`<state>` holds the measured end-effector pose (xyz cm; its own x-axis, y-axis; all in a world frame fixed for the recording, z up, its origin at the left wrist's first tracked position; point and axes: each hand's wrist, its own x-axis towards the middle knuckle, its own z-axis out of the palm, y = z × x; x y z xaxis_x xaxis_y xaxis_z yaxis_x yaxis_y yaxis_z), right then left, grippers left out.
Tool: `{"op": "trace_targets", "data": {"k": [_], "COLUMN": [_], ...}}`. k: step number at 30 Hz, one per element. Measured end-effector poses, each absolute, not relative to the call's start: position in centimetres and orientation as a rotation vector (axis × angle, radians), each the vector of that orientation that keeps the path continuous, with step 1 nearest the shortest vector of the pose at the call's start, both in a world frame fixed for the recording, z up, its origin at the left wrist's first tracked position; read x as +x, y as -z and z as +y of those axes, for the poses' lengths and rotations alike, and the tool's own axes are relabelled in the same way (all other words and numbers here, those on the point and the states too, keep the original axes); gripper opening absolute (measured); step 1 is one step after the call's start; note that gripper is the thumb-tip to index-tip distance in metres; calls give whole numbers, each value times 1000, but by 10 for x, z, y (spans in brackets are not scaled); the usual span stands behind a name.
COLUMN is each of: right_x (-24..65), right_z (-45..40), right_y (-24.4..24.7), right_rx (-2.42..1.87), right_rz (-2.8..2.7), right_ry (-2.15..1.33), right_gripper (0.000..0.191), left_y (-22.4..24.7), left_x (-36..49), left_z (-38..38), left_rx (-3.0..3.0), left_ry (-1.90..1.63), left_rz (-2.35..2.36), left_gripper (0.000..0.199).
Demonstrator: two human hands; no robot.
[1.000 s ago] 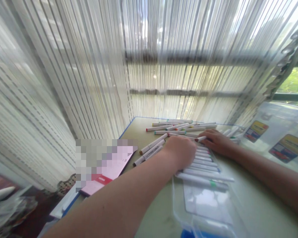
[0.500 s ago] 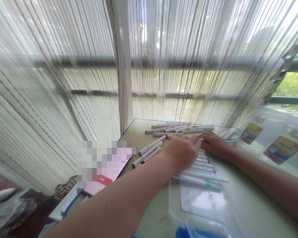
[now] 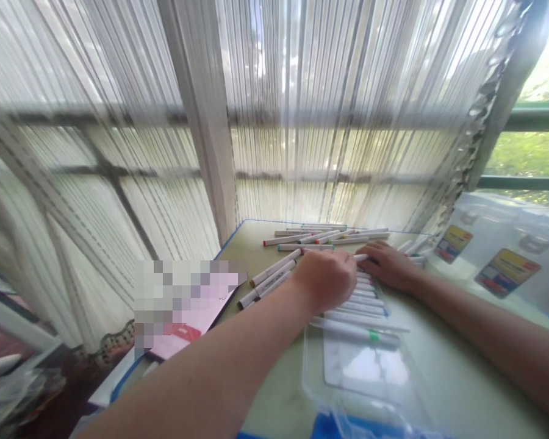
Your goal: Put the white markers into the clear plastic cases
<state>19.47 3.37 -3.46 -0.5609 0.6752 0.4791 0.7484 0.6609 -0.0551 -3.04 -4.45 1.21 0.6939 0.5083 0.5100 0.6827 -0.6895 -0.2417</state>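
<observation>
White markers with coloured ends lie loosely on the table [image 3: 274, 347]. My left hand [image 3: 327, 277] is closed on a white marker [image 3: 360, 257] above the far end of a row of markers [image 3: 363, 300]. The fingers of my right hand [image 3: 387, 265] are curled at the other end of that marker, at its right. The row lies in a clear plastic case [image 3: 305, 366]. Nearest in the row is a thicker-looking marker with a green band [image 3: 374, 335]. Behind my hands is a loose pile of markers [image 3: 320, 236].
Clear plastic boxes with yellow labels [image 3: 507, 271] stand at the right. A pink sheet or booklet [image 3: 194, 323] lies at the table's left edge. Something blue [image 3: 333, 427] is at the near edge. A string curtain [image 3: 283, 140] hangs behind the table.
The view has turned slightly, so the table things sit a little further left. My hands have drawn slightly apart, and more of the white marker shows between them.
</observation>
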Motion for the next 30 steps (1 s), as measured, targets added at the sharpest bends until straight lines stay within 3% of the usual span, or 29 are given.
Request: {"op": "trace_targets", "data": {"k": [9,30], "right_x": [195,195], "right_z": [35,34], "right_y": [35,35], "right_rx": [-1083,-1039], "right_rz": [-2412,-2415], "right_ry": [206,240], "right_gripper": [25,23], "left_y": [-9,-10], "left_x": [-32,-29], "left_z": [-41,-42], "left_rx": [-2408,-2362], "left_ry": [571,569], "left_rz": [-873,-881], "left_gripper": [14,19]}}
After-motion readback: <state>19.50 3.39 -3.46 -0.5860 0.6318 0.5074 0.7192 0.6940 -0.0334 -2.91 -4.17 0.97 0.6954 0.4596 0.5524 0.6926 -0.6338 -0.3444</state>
